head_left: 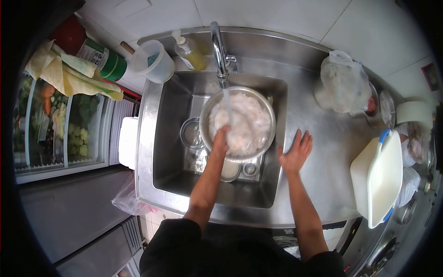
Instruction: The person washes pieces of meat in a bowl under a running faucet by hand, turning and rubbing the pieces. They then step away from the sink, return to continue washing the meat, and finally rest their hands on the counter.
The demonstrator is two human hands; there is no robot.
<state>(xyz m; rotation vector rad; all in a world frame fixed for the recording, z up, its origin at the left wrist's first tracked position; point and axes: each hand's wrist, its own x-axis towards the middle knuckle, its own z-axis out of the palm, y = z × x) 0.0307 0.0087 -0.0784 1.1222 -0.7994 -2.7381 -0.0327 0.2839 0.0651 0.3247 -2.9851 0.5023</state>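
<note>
A round metal bowl [272, 121] full of pale pinkish-white pieces of food [247, 115], too blurred to name, stands in the steel sink [170, 152]. Water runs into it from the chrome faucet [219, 51]. My left hand [222, 141] reaches over the bowl's near left rim, its fingers down among the pale pieces and hidden from view. On the steel counter just right of the sink lies my right hand [297, 152], open, fingers spread, holding nothing.
A metal strainer or ring [190, 133] sits left of the bowl. A soap bottle [190, 53] and a white plastic tub [154, 64] stand behind the sink. Rightward are a plastic bag [344, 83] and a cream basin [383, 180]. A glass-fronted fridge [87, 131] is at left.
</note>
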